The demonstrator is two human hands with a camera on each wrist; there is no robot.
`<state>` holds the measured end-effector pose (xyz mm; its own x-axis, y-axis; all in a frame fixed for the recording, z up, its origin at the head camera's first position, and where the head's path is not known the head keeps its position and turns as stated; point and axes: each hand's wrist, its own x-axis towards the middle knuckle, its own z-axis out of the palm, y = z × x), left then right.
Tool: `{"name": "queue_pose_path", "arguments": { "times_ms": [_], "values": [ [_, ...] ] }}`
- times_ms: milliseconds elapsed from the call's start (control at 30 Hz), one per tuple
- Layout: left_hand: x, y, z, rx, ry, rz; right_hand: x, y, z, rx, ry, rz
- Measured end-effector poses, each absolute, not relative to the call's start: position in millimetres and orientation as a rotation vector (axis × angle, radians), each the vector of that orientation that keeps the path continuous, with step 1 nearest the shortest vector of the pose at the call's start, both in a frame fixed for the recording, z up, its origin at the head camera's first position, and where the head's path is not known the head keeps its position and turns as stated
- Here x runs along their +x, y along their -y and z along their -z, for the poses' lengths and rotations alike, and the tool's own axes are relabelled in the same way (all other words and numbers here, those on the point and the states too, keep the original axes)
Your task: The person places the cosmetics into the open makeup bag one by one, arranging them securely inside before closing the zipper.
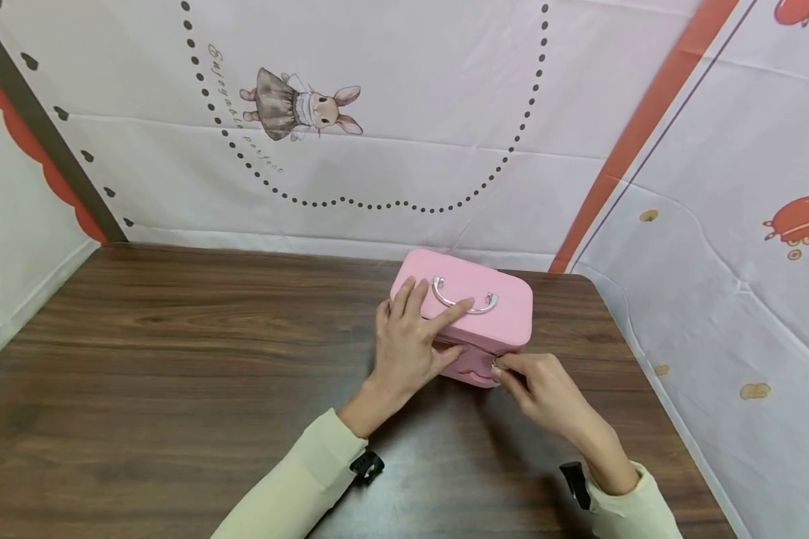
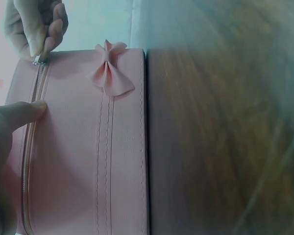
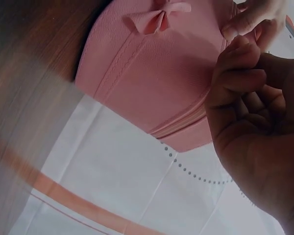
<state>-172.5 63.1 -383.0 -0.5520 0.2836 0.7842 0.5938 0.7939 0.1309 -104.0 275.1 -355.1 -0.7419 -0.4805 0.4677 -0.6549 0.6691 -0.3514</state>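
Note:
A pink cosmetic case [image 1: 508, 314] with a silver handle [image 1: 441, 296] on its lid stands toward the back right of the table. My left hand [image 1: 406, 340] rests on it, fingers spread over the lid, thumb against the front just below the zipper [image 2: 25, 181]. At the front right corner, my right hand [image 1: 546, 389] pinches the zipper pull [image 2: 39, 60] between thumb and curled fingers. A pink bow [image 2: 108, 73] decorates the front. In the right wrist view, my right fingers hide the pull, while a stretch of zipper shows round the side.
The case stands on a dark wood-grain table [image 1: 175, 359]. Behind it hangs a white printed cloth [image 1: 411, 90] with a rabbit figure, and another cloth wall [image 1: 714, 262] borders the table's right side.

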Motion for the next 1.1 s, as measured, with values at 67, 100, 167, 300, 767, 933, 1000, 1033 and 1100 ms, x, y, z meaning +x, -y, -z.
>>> {"name": "queue_pose_path", "arguments": {
  "times_ms": [67, 100, 167, 300, 767, 933, 1000, 1033, 1100],
  "values": [
    [-171, -64, 382, -0.635, 2.183, 0.478, -104, -274, 355, 0.89, 2.542, -0.721],
    [-171, -65, 382, -0.631, 2.187, 0.474, -104, -273, 355, 0.885, 2.538, -0.716],
    [-170, -66, 381, -0.623, 2.193, 0.469, -104, -272, 356, 0.873, 2.529, -0.705],
    [-167, -67, 381, -0.606, 2.206, 0.465, -105, -270, 356, 0.856, 2.514, -0.695],
    [-165, -71, 383, -0.574, 2.203, 0.439, -106, -263, 362, 0.844, 2.459, -0.747],
    [-168, -66, 381, -0.623, 2.225, 0.437, -107, -264, 362, 0.815, 2.478, -0.797],
    [-170, -62, 378, -0.67, 2.248, 0.408, -107, -264, 361, 0.798, 2.494, -0.81],
    [-171, -59, 376, -0.697, 2.258, 0.385, -106, -264, 361, 0.792, 2.503, -0.814],
    [-174, -53, 373, -0.769, 2.273, 0.368, -106, -265, 360, 0.787, 2.517, -0.812]
  ]
}}
